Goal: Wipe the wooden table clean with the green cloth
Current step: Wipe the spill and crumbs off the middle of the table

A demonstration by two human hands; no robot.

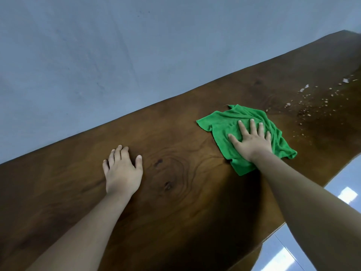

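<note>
A crumpled green cloth (224, 124) lies on the dark wooden table (175, 202), right of centre. My right hand (252, 139) presses flat on top of the cloth with its fingers spread. My left hand (122, 171) rests palm down on the bare wood to the left, holding nothing. Pale crumbs and small scraps (320, 100) are scattered over the wood beyond the cloth, toward the far right.
A plain blue-grey wall (117, 65) runs along the table's far edge. The table's near edge falls away at the lower right to a glossy floor (343, 192) with bright light reflections.
</note>
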